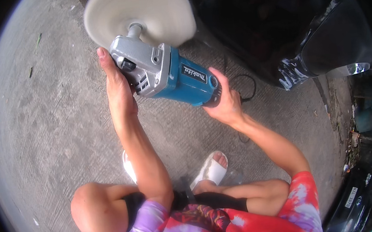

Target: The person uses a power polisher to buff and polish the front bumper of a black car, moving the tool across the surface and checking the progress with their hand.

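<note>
A blue and silver Makita angle polisher [178, 88] is held out in front of me by both hands. My left hand [119, 92] supports the silver gear housing from its left side, thumb along the edge and other fingers mostly hidden beneath. Around the rear end of the blue motor body wraps my right hand [225, 102]. A wide cream-coloured polishing pad [166, 14] sits on the spindle, its surface blurred. Close by its right edge is a glossy black vehicle body [240, 20]. Whitish streaks, smears or reflections, show on the lower corner [291, 74] of that body.
A black power cord [254, 87] loops over the rough concrete ground [66, 127] behind my right hand. Below are my bent knees and white sandals [213, 168]. Loose debris [348, 159] lines the right edge, near another dark glossy object [352, 200] bearing writing.
</note>
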The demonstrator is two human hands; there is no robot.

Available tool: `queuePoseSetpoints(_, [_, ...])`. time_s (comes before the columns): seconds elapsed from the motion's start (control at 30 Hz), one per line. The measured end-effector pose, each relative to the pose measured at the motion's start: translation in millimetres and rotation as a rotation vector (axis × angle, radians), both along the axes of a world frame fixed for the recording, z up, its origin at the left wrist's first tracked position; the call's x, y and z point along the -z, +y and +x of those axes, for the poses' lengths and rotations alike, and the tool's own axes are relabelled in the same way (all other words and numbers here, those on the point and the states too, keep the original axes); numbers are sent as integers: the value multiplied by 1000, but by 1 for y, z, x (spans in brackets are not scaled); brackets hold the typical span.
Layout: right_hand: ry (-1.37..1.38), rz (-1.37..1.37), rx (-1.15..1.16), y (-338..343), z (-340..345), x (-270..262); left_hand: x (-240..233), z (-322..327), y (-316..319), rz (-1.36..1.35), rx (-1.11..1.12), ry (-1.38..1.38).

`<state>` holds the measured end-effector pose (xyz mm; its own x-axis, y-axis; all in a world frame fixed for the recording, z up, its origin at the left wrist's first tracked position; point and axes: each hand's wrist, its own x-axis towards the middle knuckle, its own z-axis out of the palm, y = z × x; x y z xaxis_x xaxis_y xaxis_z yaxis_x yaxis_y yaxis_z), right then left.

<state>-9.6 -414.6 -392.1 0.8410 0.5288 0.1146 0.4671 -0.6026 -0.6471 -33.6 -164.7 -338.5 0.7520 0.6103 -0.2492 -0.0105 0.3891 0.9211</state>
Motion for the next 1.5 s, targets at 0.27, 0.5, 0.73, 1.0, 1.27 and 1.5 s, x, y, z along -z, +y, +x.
queuePoseSetpoints(0.27, [-50,-225,43,-46,-8,18,95,5,-29,-292,43,-40])
queuePoseSetpoints(0.5, [-136,-353,141,-121,-46,17,124,-10,-104,-505,268,-53])
queuePoseSetpoints(0.73, [-184,-457,219,-196,-77,21,129,-26,-175,-719,343,-40])
queuePoseSetpoints(1.0, [-294,-467,104,-192,-27,37,147,-14,-165,-776,359,-141])
queuePoseSetpoints(1.27, [-311,-343,-45,-106,45,63,170,19,-80,-658,86,-169])
queuePoseSetpoints(1.5, [-349,-178,-104,-37,68,72,120,23,-17,-449,-17,-155])
